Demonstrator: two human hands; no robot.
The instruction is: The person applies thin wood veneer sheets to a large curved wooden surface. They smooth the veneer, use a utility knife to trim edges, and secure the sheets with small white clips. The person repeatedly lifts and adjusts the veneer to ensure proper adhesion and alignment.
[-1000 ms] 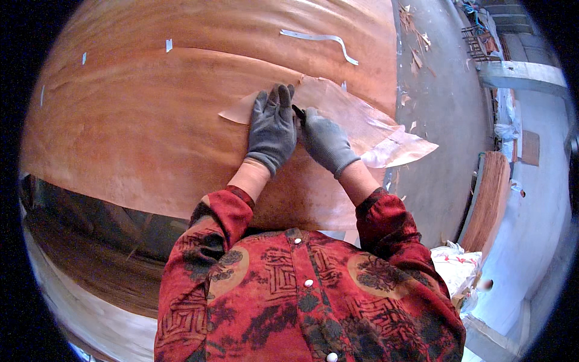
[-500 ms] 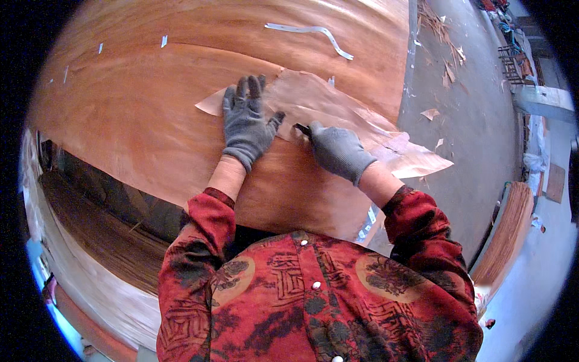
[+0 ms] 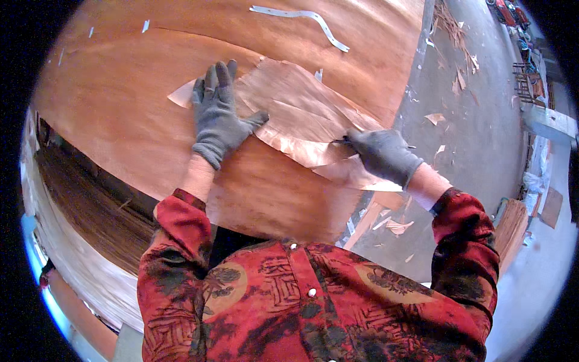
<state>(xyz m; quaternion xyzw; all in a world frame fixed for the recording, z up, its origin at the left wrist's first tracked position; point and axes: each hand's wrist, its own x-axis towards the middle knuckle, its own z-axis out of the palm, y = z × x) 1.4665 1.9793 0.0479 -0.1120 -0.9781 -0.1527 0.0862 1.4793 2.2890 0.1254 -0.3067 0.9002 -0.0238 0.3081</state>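
My left hand (image 3: 219, 125), in a grey glove, lies flat with its fingers spread. It presses on the left part of a thin, pale, torn-edged piece of wood veneer (image 3: 295, 96). Under that piece is a large reddish-brown veneer sheet (image 3: 120, 102). My right hand (image 3: 387, 155), gloved too, is closed around a slim dark knife (image 3: 341, 141), mostly hidden in the fist. Its dark tip points left over the right part of the pale piece. The pale piece's near edge is lifted and curled between my hands.
A wavy pale tape strip (image 3: 313, 21) and short bits of tape lie on the large sheet. Stacked veneer (image 3: 90, 193) is at lower left. On the grey floor (image 3: 482, 133) to the right are veneer scraps (image 3: 434, 119); a wood stack (image 3: 511, 226) stands farther right.
My right hand with the knife has swept right and slightly nearer. The near edge of the pale veneer now curls up. My left hand appears farther left, still flat; the whole view has shifted somewhat.
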